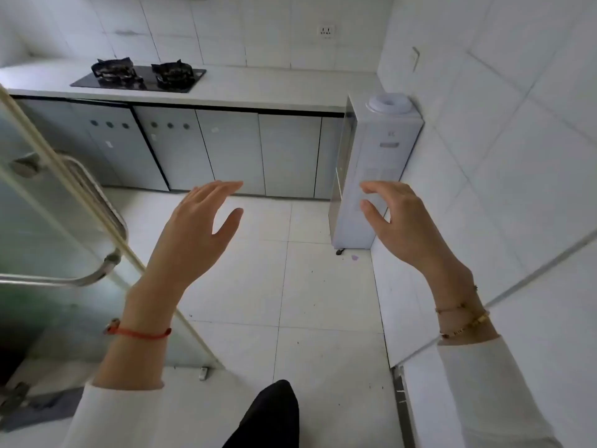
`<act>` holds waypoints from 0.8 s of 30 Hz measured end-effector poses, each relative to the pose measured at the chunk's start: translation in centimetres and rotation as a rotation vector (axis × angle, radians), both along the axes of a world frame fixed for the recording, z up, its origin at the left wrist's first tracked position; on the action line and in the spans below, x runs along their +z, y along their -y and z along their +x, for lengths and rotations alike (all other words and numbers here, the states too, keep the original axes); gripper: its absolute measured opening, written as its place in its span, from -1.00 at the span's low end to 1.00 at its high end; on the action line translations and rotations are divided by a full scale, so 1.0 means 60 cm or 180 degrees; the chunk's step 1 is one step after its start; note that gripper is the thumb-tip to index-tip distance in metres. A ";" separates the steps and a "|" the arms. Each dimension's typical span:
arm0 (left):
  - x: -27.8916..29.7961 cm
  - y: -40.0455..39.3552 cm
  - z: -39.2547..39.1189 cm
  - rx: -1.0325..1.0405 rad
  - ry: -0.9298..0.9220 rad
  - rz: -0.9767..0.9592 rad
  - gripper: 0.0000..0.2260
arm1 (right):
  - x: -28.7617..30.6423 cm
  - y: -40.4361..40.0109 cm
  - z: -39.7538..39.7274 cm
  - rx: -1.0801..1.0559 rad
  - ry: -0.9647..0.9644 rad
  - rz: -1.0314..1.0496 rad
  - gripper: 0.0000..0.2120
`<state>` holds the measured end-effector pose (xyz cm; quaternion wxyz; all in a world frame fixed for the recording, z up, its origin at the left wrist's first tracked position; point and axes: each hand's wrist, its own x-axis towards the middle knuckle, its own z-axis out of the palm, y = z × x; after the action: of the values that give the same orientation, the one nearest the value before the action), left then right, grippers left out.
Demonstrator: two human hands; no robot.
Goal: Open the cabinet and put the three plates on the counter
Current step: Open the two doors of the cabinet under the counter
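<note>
two empty spread hands, left hand [197, 227], right hand [400, 224]; two hob burners [142, 74].

Two bare hands are held out in mid-air, palms facing each other, the left hand [197, 231] and right hand [400, 227] both empty with fingers loosely spread and slightly curled, white sleeves pushed back from the wrists.

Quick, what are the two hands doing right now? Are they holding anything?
Left hand: open, fingers spread, holding nothing.
Right hand: open, fingers loosely curved, holding nothing.
</note>
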<state>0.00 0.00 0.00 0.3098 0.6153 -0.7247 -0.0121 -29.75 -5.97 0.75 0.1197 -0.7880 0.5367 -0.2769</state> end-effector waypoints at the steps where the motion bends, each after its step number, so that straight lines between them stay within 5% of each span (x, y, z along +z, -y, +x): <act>1: -0.005 0.011 0.002 -0.0001 -0.0038 -0.0036 -0.64 | -0.004 0.011 0.002 -0.0010 0.0044 -0.0005 -0.64; 24: -0.048 0.492 0.147 0.0286 -0.0015 0.0398 -0.64 | -0.040 0.523 0.181 0.0213 -0.0071 0.0407 -0.62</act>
<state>8.83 -29.52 -2.87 0.2727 0.6654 -0.6934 -0.0449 -18.88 -37.33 -1.62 0.1730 -0.7993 0.5279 -0.2291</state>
